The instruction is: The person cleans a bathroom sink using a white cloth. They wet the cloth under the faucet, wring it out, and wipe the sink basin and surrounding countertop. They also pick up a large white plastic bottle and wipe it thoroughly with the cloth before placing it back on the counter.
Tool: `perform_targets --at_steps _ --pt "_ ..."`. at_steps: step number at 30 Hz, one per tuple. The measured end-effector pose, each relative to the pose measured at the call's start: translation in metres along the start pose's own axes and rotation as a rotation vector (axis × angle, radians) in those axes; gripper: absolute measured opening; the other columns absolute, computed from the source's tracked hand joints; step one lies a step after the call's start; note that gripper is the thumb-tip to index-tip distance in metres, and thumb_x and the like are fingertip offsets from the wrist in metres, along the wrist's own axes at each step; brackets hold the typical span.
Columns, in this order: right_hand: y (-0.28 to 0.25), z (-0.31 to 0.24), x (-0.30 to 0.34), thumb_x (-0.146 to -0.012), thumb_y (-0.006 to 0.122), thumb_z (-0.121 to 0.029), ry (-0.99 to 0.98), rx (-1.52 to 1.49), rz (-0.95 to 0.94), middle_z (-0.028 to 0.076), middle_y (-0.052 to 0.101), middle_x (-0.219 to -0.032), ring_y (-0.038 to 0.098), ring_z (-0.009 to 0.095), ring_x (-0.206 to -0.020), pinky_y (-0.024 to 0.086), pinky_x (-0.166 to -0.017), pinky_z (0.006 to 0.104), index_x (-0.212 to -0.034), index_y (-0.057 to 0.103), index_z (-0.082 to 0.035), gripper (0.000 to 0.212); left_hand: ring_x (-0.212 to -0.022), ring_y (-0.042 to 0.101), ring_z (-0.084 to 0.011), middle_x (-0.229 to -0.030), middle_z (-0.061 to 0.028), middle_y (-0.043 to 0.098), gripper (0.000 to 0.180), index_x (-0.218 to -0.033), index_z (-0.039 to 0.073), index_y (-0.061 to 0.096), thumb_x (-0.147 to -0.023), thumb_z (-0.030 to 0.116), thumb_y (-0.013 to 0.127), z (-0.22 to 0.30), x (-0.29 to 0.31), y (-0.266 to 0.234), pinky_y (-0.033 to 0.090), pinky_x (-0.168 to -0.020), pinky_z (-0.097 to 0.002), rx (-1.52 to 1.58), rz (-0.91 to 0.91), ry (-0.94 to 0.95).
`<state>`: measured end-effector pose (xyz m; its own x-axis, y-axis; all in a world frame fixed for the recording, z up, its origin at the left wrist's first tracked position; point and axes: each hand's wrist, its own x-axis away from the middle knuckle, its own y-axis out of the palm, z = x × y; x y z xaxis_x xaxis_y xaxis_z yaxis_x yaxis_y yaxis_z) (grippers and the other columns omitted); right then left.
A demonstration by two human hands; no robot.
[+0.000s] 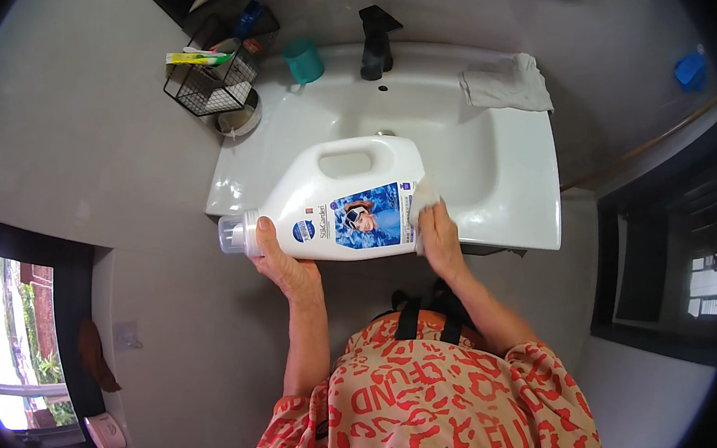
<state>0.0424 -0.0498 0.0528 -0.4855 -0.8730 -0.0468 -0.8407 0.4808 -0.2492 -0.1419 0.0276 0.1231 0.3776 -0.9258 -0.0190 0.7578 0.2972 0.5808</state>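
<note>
A large white detergent jug with a moulded handle, a clear cap and a blue picture label lies on its side in the air over the sink's front edge. My left hand grips it at the neck by the cap, thumb on top. At the jug's base, my right hand is closed on a pale cloth, which is pressed against the bottom end. Most of the fingers of both hands are hidden beneath or behind the jug and cloth.
The white sink has a black faucet at the back. A teal mug, a black wire basket and a round bowl stand at the left. Folded grey cloth lies on the right rim.
</note>
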Motion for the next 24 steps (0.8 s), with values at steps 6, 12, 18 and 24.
perform_targets --at_steps 6,12,18,24 --pt "0.007 0.020 0.027 -0.092 0.037 -0.018 0.076 -0.018 0.085 0.024 0.054 -0.092 0.055 0.038 -0.083 0.043 -0.075 0.0418 -0.111 0.047 0.004 0.031 -0.099 0.058 -0.0198 -0.107 -0.0083 0.055 0.046 -0.118 0.004 0.044 -0.082 0.024 0.066 0.000 -0.004 -0.003 0.053 -0.082 -0.0355 -0.027 -0.058 -0.020" --pt "0.015 0.013 -0.024 -0.089 0.042 -0.013 -0.118 0.237 0.203 0.022 0.052 -0.089 0.050 0.038 -0.082 0.041 -0.074 0.0431 -0.107 0.050 0.004 0.027 -0.099 0.055 -0.0179 -0.108 -0.0057 0.052 0.048 -0.119 0.008 0.041 -0.080 0.011 0.068 0.003 -0.003 0.001 0.049 -0.087 -0.0333 0.058 -0.024 -0.047" --pt "0.041 -0.023 -0.013 -0.080 0.050 -0.005 -0.583 0.649 0.382 0.022 0.047 -0.120 0.045 0.040 -0.106 0.035 -0.090 0.0469 -0.118 0.048 0.005 0.039 -0.103 0.052 -0.0182 -0.111 -0.0061 0.051 0.051 -0.122 0.007 0.039 -0.080 0.010 0.068 0.004 -0.001 -0.003 0.046 -0.090 -0.0340 0.089 -0.008 -0.034" --pt "0.079 -0.085 0.016 -0.074 0.060 -0.013 -0.939 0.517 0.139 0.021 0.048 -0.125 0.046 0.034 -0.112 0.038 -0.091 0.0417 -0.118 0.052 0.005 0.048 -0.100 0.052 -0.0165 -0.109 -0.0060 0.051 0.047 -0.120 0.007 0.041 -0.081 0.011 0.067 0.010 0.007 0.002 0.046 -0.087 -0.0318 0.143 -0.019 -0.087"
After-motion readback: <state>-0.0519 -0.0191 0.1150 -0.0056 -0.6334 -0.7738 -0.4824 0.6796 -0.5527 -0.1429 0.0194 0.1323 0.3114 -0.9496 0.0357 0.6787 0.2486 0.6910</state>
